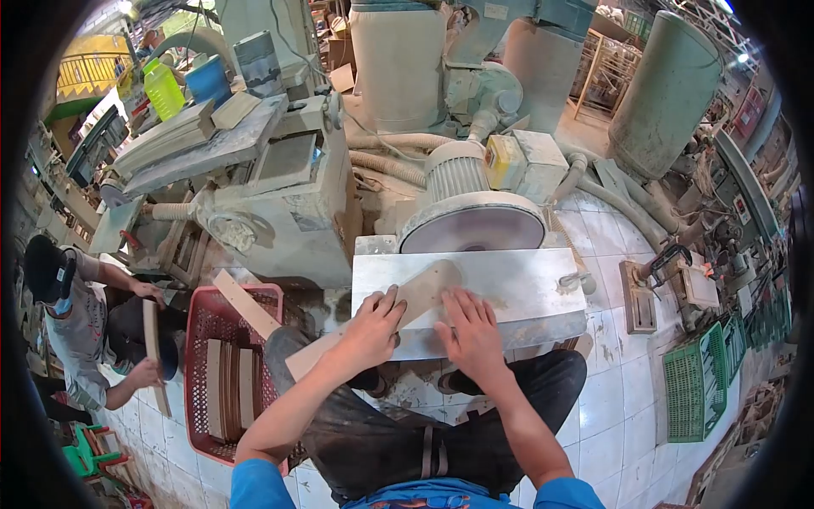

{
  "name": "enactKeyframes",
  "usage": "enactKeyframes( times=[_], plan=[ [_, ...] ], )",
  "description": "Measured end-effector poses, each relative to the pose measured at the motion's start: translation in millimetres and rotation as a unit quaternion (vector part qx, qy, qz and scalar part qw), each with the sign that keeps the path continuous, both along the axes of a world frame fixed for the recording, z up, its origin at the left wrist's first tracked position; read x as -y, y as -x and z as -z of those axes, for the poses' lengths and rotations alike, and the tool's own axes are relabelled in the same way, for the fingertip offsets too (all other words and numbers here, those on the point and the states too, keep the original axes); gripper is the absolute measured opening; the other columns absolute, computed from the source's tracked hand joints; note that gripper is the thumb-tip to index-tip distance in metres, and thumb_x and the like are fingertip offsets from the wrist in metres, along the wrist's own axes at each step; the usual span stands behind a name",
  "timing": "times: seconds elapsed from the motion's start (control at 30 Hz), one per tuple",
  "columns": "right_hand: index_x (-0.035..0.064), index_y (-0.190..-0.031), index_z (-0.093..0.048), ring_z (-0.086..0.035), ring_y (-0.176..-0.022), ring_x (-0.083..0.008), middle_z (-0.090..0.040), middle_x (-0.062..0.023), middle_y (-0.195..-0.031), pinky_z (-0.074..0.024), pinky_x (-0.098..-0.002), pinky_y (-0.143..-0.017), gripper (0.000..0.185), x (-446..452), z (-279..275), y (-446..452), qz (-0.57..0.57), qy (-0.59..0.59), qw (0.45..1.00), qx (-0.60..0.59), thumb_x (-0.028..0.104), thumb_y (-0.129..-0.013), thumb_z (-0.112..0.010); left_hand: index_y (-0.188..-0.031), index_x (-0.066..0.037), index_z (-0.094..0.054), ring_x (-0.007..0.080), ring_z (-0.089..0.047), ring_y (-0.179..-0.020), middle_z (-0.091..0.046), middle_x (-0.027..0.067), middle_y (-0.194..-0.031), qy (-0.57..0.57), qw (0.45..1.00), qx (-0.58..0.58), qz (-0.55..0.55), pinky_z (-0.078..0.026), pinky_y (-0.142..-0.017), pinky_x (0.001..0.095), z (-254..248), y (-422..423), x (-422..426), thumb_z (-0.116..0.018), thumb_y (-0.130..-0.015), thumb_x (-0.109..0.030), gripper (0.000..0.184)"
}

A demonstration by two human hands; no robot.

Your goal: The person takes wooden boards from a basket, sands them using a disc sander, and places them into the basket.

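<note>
A long, flat wooden board (428,287) with a rounded end lies slanted across the pale work table (534,276), its other end sticking out over the front edge toward my left knee. My left hand (373,327) grips the board near the middle, fingers curled over it. Beside the rounded end, my right hand (472,333) rests with fingers stretched forward, fingertips at the board's edge. Just behind the table stands a disc sander (475,229), its round face toward me. A small gap seems to separate the board from the disc.
To my left, a red plastic basket (193,339) holds several curved wooden pieces (225,390), with one plank (246,304) across its rim. Beyond it a seated person (80,322) holds a wooden strip (153,339). A dusty machine (288,204) stands front left, green crates (695,386) at right.
</note>
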State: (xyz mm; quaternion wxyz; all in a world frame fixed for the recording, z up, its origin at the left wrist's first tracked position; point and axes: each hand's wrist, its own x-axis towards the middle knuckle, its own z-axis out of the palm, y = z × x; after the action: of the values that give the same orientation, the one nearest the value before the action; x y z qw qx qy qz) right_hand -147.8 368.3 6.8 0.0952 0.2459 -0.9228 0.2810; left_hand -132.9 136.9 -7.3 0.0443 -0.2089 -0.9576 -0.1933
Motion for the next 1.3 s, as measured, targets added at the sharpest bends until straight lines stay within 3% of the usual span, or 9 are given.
enactKeyframes(
  times=[0.03,0.2,0.27,0.3,0.4,0.63,0.9,1.03,1.3],
  plan=[
    [0.0064,-0.140,-0.052,-0.041,-0.139,-0.0354,-0.048,-0.0190,-0.145,-0.0281,-0.0540,-0.115,0.058,3.7,7.0,8.7,0.009,-0.063,0.998,-0.028,0.043,-0.095,-0.058,-0.133,0.000,-0.051,0.0450,-0.044,-0.125,-0.042,0.0275,-0.146,0.006,1.000,-0.016,0.009,-0.038,-0.107,0.0483,-2.6,1.2,2.7,-0.068,-0.075,-0.010,0.061],
    [0.0034,-0.143,-0.047,-0.036,-0.142,-0.0366,-0.042,-0.0184,-0.151,-0.0170,-0.0633,-0.116,0.074,25.6,39.8,14.5,0.055,-0.109,0.992,-0.036,0.058,-0.094,-0.051,-0.136,-0.008,-0.053,0.0415,-0.044,-0.128,-0.045,0.0199,-0.145,0.061,0.996,-0.065,-0.017,-0.037,-0.106,0.0502,-1.8,-2.1,17.8,-0.073,-0.077,-0.020,0.063],
    [0.0015,-0.143,-0.046,-0.035,-0.142,-0.0372,-0.041,-0.0180,-0.152,-0.0140,-0.0652,-0.115,0.078,32.6,44.4,14.2,0.078,-0.103,0.991,-0.042,0.060,-0.093,-0.051,-0.130,-0.007,-0.059,0.0377,-0.045,-0.128,-0.049,0.0201,-0.141,-0.005,0.983,-0.057,-0.176,-0.035,-0.105,0.0526,-15.5,-13.4,23.6,-0.077,-0.077,-0.039,0.064],
    [-0.0005,-0.144,-0.044,-0.033,-0.143,-0.0376,-0.039,-0.0189,-0.153,-0.0119,-0.0671,-0.115,0.080,36.7,44.7,15.5,0.091,-0.105,0.989,-0.048,0.060,-0.092,-0.051,-0.125,-0.005,-0.063,0.0361,-0.048,-0.125,-0.056,0.0187,-0.133,0.008,0.974,-0.091,-0.209,-0.036,-0.102,0.0493,0.9,-14.4,30.8,-0.077,-0.076,-0.047,0.066],
    [-0.0034,-0.146,-0.040,-0.029,-0.145,-0.0390,-0.037,-0.0211,-0.154,-0.0088,-0.0701,-0.113,0.085,48.3,45.2,26.7,0.114,-0.106,0.986,-0.054,0.061,-0.092,-0.052,-0.121,-0.004,-0.065,0.0360,-0.052,-0.120,-0.061,0.0185,-0.126,0.013,0.965,-0.130,-0.229,-0.037,-0.101,0.0488,10.6,-15.9,37.4,-0.076,-0.078,-0.047,0.062],
    [-0.0063,-0.146,-0.038,-0.028,-0.145,-0.0411,-0.037,-0.0250,-0.152,-0.0070,-0.0709,-0.113,0.091,50.4,50.5,33.0,0.106,-0.089,0.988,-0.072,0.064,-0.090,-0.053,-0.119,-0.002,-0.066,0.0359,-0.054,-0.118,-0.062,0.0204,-0.126,-0.004,0.964,-0.135,-0.228,-0.038,-0.100,0.0474,10.5,-20.0,32.1,-0.075,-0.079,-0.048,0.061],
    [-0.0069,-0.145,-0.039,-0.029,-0.144,-0.0418,-0.040,-0.0249,-0.150,-0.0056,-0.0704,-0.113,0.094,40.2,49.0,34.3,0.091,-0.108,0.987,-0.078,0.068,-0.088,-0.052,-0.117,-0.003,-0.066,0.0431,-0.052,-0.118,-0.057,0.0245,-0.131,-0.087,0.966,-0.073,-0.231,-0.044,-0.101,0.0493,-5.3,-61.0,12.3,-0.077,-0.079,-0.027,0.046],
    [-0.0074,-0.143,-0.042,-0.028,-0.144,-0.0420,-0.040,-0.0246,-0.151,-0.0039,-0.0700,-0.114,0.097,35.6,46.0,36.8,0.082,-0.120,0.987,-0.074,0.071,-0.087,-0.049,-0.118,-0.004,-0.065,0.0423,-0.053,-0.117,-0.059,0.0252,-0.126,-0.087,0.971,-0.054,-0.215,-0.045,-0.099,0.0475,-14.9,-79.2,-2.2,-0.078,-0.079,-0.029,0.048],
    [-0.0074,-0.146,-0.039,-0.024,-0.147,-0.0407,-0.040,-0.0224,-0.152,-0.0010,-0.0672,-0.116,0.102,28.3,35.7,47.2,0.066,-0.159,0.983,-0.069,0.076,-0.087,-0.042,-0.121,-0.007,-0.065,0.0410,-0.054,-0.113,-0.056,0.0236,-0.131,-0.141,0.972,0.015,-0.188,-0.049,-0.095,0.0447,-30.9,-115.9,-44.3,-0.076,-0.082,-0.028,0.046]
  ],
)
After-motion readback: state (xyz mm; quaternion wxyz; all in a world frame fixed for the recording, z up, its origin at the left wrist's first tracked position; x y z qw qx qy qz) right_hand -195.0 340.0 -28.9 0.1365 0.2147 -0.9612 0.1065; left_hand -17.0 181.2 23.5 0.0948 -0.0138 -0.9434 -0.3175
